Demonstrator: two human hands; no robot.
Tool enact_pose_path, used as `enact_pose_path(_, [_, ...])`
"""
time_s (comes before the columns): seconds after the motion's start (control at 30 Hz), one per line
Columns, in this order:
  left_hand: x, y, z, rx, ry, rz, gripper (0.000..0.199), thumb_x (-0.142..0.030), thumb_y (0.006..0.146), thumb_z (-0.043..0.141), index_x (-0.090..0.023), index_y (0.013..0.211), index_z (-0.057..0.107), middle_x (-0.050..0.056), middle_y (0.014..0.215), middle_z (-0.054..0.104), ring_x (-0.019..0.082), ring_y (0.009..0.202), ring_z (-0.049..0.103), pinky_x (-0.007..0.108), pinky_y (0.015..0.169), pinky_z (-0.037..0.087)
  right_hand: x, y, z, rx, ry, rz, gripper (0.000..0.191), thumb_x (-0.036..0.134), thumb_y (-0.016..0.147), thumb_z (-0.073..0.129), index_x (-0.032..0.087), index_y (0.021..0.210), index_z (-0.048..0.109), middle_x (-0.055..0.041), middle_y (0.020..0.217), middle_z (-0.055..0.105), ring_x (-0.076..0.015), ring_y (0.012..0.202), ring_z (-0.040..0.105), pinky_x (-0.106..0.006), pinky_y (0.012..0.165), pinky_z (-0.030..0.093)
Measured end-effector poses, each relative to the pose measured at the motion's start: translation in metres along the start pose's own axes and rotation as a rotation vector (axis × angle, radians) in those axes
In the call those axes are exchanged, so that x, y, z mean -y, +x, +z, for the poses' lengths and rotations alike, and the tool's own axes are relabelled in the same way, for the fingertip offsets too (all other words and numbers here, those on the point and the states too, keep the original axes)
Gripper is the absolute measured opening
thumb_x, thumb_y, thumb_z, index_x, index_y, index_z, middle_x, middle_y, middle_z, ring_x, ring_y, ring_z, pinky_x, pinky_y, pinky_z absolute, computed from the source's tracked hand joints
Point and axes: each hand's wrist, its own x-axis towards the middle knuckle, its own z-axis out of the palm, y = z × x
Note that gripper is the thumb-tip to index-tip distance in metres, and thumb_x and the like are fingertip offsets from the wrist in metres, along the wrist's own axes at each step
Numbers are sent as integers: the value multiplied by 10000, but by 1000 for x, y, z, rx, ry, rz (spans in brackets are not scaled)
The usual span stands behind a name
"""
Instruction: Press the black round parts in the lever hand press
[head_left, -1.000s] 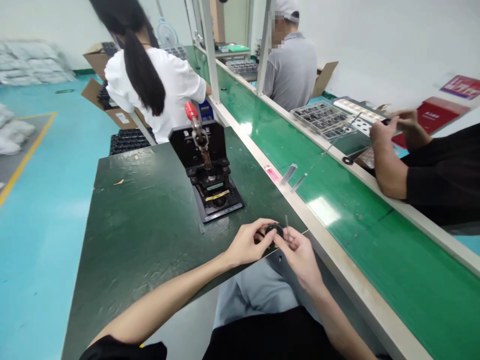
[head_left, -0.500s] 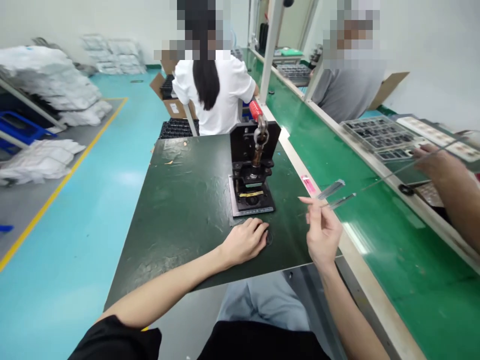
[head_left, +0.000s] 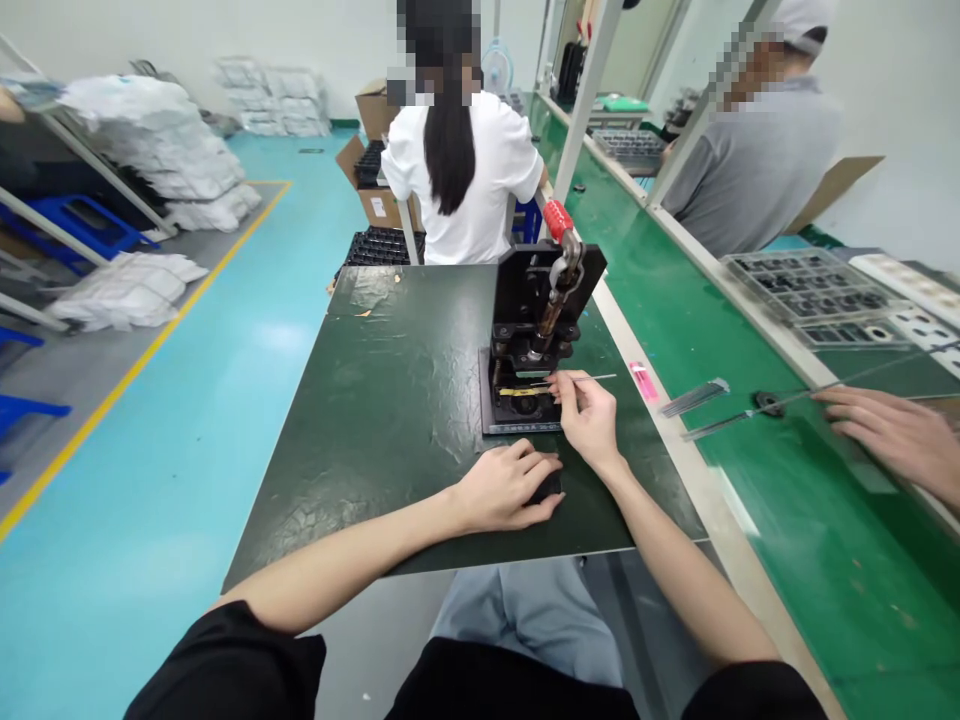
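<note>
My left hand (head_left: 506,488) rests on the dark green board (head_left: 397,420), cupped over a black round part (head_left: 549,488) that is mostly hidden under its fingers. My right hand (head_left: 589,422) pinches a thin metal rod (head_left: 596,379) just right of the base of a black bench press (head_left: 529,340). The fingers sit close to the press's yellow-labelled base (head_left: 517,391), and I cannot tell whether they touch it. A red handle (head_left: 559,220) tops the press.
A green conveyor belt (head_left: 787,480) runs along the right, carrying a bundle of metal rods (head_left: 694,398). There, a co-worker's hand (head_left: 892,430) holds a long rod with a black ring (head_left: 766,403). Trays of black parts (head_left: 795,290) and seated co-workers stand beyond.
My hands have parted from around the black part. My right hand has moved up beside the press base with the rod. My left hand now covers the black part on the board.
</note>
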Motion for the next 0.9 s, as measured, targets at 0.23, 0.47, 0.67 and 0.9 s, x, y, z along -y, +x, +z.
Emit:
enact_pose_path(0.23, [1, 0, 0, 20, 3, -4, 404, -442, 1008, 548, -147, 1273, 624, 131, 1178, 760, 266, 1023, 658, 379, 870, 601, -1, -4, 0, 2, 1, -14, 393, 516, 1057, 481, 218, 928, 702, -79, 902, 730, -196, 780, 690, -336, 723, 591])
enact_pose_path(0.47, [-2, 2, 0, 26, -4, -22, 402, -448, 1011, 530, -141, 1247, 640, 139, 1079, 758, 263, 978, 653, 380, 855, 599, 7, -3, 2, 71, -47, -74, 401, 497, 1060, 465, 220, 881, 693, -80, 882, 743, -202, 779, 703, -361, 770, 596])
enact_pose_path(0.67, [4, 3, -6, 73, -25, -12, 476, -504, 975, 577, -147, 1286, 627, 127, 1016, 747, 266, 994, 659, 369, 879, 585, 6, -2, 4, 97, -93, -79, 322, 482, 1020, 555, 219, 926, 715, -75, 909, 754, -190, 735, 680, -334, 715, 575])
enact_pose_path(0.9, [26, 9, -25, 140, -331, 38, 631, -486, 830, 819, -151, 1316, 599, 142, 1204, 729, 273, 1101, 701, 373, 977, 555, 4, 0, 8, 127, -134, -96, 237, 356, 982, 616, 209, 837, 733, -81, 904, 758, -189, 719, 638, -341, 720, 559])
